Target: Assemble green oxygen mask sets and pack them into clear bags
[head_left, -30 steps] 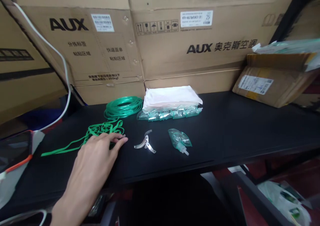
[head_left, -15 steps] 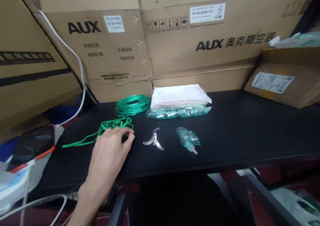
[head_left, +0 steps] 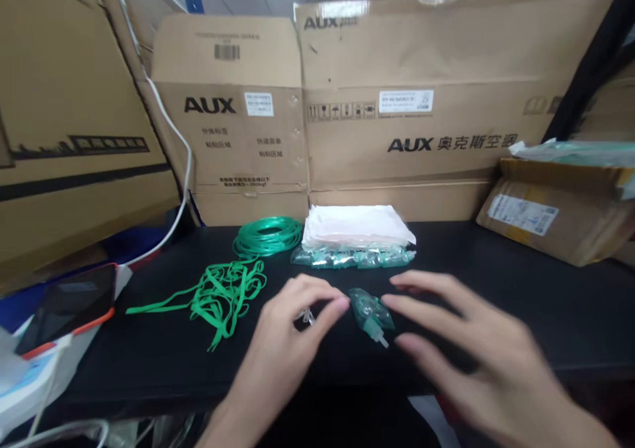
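A clear green oxygen mask [head_left: 366, 306] lies on the black table with its pale connector pointing toward me. My left hand [head_left: 292, 329] is just left of it, thumb and forefinger tips brought together; whether anything is between them is hidden. Through the loop of those fingers show shiny nose clip strips [head_left: 307, 316], mostly covered by the hand. On the mask's right side, my right hand [head_left: 461, 332] is open, fingers spread and slightly blurred, fingertips close to its edge. Tangled green elastic strap [head_left: 218, 292] lies to the left, apart from both hands.
Coiled green tubing [head_left: 268, 236] sits at the back beside a stack of white packs [head_left: 354, 223] with more clear masks [head_left: 354, 257] along its front. Cardboard boxes [head_left: 421, 163] stand behind. An opened carton [head_left: 540, 216] is at right; a phone [head_left: 72, 302] lies at left.
My left hand has left the green strap and moved right, beside the mask and over the nose clips. My right hand has come into view. The camera has tilted up.
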Demonstrator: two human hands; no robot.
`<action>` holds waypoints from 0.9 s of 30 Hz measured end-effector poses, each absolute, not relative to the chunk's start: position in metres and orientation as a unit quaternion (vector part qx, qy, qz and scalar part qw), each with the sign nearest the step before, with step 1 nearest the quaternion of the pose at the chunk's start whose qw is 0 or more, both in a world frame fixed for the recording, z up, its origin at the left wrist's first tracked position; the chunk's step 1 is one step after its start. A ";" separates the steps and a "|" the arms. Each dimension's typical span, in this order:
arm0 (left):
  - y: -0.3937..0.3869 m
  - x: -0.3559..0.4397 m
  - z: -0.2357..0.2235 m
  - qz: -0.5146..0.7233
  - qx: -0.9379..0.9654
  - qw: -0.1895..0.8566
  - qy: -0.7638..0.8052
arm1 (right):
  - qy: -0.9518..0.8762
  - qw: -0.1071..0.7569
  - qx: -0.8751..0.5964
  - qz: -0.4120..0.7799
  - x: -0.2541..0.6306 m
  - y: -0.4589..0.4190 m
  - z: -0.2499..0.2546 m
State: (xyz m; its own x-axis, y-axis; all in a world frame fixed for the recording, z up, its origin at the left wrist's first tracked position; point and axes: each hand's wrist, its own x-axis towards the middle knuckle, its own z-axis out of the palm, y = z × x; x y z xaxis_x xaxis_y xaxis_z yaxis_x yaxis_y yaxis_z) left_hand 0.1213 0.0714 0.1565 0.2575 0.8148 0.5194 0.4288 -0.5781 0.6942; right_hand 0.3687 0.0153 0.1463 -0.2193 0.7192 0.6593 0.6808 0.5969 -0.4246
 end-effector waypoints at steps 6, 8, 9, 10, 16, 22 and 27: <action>0.070 0.140 0.136 0.492 0.705 0.288 0.422 | -0.831 0.326 -0.441 -0.090 0.344 0.053 0.094; 0.072 0.140 0.130 0.506 0.685 0.309 0.422 | -0.811 0.363 -0.458 -0.030 0.345 0.055 0.089; 0.073 0.139 0.128 0.513 0.675 0.321 0.422 | -0.793 0.388 -0.469 0.010 0.346 0.055 0.090; 0.074 0.138 0.126 0.519 0.664 0.334 0.422 | -0.770 0.412 -0.483 0.058 0.347 0.055 0.094; 0.075 0.137 0.126 0.528 0.609 0.404 0.432 | -0.598 0.474 -0.487 0.426 0.359 0.053 0.121; 0.076 0.135 0.130 0.504 0.601 0.427 0.450 | -0.528 0.478 -0.467 0.523 0.357 0.057 0.123; 0.076 0.136 0.132 0.508 0.584 0.460 0.435 | -0.560 0.486 -0.434 0.512 0.340 0.070 0.116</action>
State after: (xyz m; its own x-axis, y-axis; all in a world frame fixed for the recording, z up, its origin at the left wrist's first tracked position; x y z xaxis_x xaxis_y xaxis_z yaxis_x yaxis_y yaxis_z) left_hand 0.1362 0.0764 0.1316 0.1050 0.9755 0.1935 0.0405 -0.1986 0.9792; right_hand 0.3400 0.0703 0.1164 -0.1519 0.9833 0.1000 -0.0122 0.0993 -0.9950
